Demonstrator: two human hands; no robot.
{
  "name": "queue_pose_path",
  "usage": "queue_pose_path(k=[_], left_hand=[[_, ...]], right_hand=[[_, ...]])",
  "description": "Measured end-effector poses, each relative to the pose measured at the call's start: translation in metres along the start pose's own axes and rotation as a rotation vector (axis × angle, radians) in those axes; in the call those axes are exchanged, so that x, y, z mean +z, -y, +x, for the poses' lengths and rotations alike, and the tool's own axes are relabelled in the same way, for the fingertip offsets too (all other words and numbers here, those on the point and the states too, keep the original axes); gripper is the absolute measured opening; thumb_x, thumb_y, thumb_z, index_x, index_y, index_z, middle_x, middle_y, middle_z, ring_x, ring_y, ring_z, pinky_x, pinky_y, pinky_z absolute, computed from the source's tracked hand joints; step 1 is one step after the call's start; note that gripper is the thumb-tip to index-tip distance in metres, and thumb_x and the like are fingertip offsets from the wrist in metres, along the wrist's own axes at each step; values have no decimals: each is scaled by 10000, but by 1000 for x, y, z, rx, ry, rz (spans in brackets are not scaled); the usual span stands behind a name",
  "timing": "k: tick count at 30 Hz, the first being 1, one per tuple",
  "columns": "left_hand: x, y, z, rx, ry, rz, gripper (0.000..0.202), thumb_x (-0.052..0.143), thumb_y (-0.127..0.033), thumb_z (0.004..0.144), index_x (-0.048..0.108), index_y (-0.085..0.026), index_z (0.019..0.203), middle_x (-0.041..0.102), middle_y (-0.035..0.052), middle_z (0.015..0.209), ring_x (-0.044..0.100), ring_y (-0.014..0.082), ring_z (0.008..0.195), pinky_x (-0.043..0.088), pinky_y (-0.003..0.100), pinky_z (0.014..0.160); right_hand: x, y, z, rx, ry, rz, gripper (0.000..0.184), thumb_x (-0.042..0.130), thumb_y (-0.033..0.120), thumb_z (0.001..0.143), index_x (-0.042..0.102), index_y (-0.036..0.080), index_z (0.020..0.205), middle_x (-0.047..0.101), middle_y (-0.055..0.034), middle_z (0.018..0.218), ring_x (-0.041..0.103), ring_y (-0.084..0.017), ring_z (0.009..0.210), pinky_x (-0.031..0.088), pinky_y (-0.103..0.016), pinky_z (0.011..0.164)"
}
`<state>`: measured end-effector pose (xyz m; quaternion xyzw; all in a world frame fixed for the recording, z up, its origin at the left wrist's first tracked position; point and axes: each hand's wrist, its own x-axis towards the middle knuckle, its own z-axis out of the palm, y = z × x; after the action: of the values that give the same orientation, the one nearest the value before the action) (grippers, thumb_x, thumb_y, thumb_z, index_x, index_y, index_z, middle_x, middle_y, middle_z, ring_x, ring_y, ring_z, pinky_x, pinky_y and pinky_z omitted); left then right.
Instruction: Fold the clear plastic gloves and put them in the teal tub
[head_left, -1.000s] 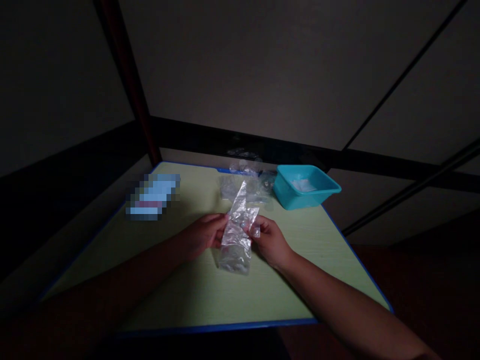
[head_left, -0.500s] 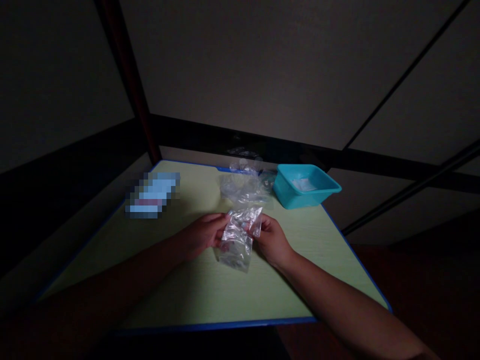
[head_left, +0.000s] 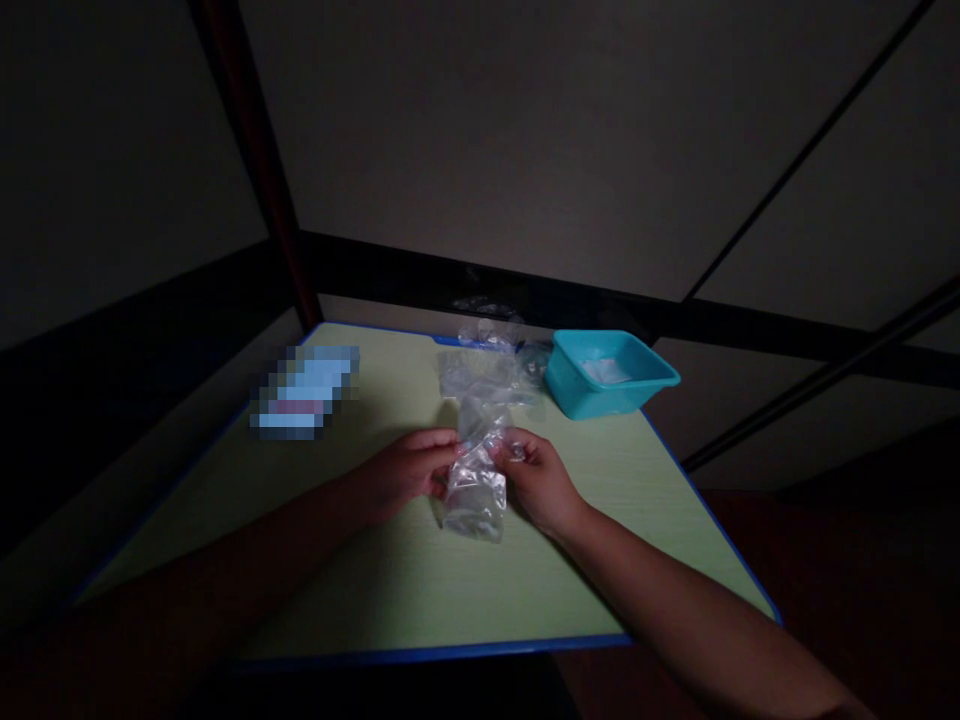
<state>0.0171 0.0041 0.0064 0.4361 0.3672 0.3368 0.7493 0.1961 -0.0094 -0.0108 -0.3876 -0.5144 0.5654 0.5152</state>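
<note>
Between my two hands is a clear plastic bag (head_left: 478, 490), crinkled and shiny, held above the middle of the table. My left hand (head_left: 420, 462) pinches its left side, thumb on top. On the right side, my right hand (head_left: 534, 470) grips it between thumb and curled fingers. The bag's lower end hangs toward me. Just beyond my hands lies a heap of clear plastic bags (head_left: 480, 375), spread up to the table's far edge. How many there are I cannot tell.
A turquoise plastic basket (head_left: 611, 385) with something pale inside stands at the far right of the pale green table (head_left: 360, 580), which has a blue edge. A blurred-out light blue flat object (head_left: 307, 390) lies at the far left. A wall (head_left: 480, 130) rises behind.
My hands have shifted slightly on the bag. Its top part, earlier folded toward my right hand, now stands up and away from me. The other things have stayed in place.
</note>
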Motion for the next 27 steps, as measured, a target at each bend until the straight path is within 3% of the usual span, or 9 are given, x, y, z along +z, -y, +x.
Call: queue_pose_path(k=[6, 9, 14, 22, 27], left_hand=[[1, 0, 3, 140, -108, 10, 357, 788, -426, 645, 582, -146, 725, 578, -16, 638, 551, 115, 587, 430, 229, 561], [1, 1, 4, 181, -151, 44, 352, 769, -417, 667, 531, -159, 690, 528, -45, 590, 508, 92, 540, 386, 208, 529], [0, 3, 4, 202, -61, 136, 346, 775, -382, 654, 504, -166, 664, 585, -14, 631, 530, 112, 564, 382, 224, 540], [6, 3, 0, 192, 47, 157, 347, 796, -380, 631, 525, -164, 626, 548, -29, 525, 483, 88, 477, 356, 214, 482], [4, -1, 0, 230, 1, 217, 339, 739, -435, 695, 562, -155, 624, 558, -12, 540, 497, 101, 501, 390, 227, 512]], right_hand=[[1, 8, 0, -303, -297, -136, 255, 700, 317, 760, 532, 240, 936, 459, 37, 754, 444, -124, 686, 373, -241, 656], [3, 13, -6, -342, -168, -214, 191, 653, 344, 820, 541, 236, 931, 454, 23, 779, 445, -133, 726, 372, -256, 691], [10, 12, -16, -155, 209, -196, 308, 662, 459, 808, 566, 217, 971, 558, -10, 855, 531, -163, 825, 417, -297, 766], [9, 7, -10, -15, 263, -54, 331, 769, 399, 717, 526, 218, 849, 617, 8, 782, 607, -149, 731, 472, -315, 752], [9, 8, -7, 2, 272, 10, 318, 750, 429, 734, 520, 221, 801, 619, 24, 690, 601, -145, 677, 461, -306, 734]])
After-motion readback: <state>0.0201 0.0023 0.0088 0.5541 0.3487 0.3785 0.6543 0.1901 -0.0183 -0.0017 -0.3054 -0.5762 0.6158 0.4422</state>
